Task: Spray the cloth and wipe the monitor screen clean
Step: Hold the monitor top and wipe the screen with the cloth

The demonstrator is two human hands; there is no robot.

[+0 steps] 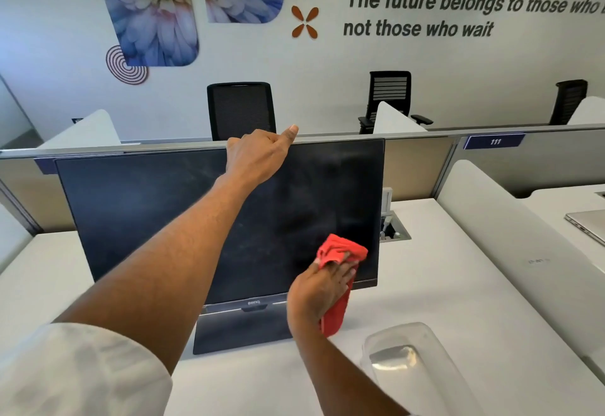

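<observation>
A black monitor (137, 216) stands on the white desk, its dark screen smudged. My left hand (258, 157) grips the monitor's top edge near the middle, fingers curled over it and thumb sticking up. My right hand (319, 288) presses a bunched red cloth (342, 252) against the screen's lower right corner; part of the cloth hangs down below the hand. No spray bottle is in view.
A clear plastic container (406, 350) lies on the white desk (442, 284) at the front right. A cable port (394, 229) sits right of the monitor. A laptop (586, 222) lies on the neighbouring desk. Partitions and black office chairs (242, 109) stand behind.
</observation>
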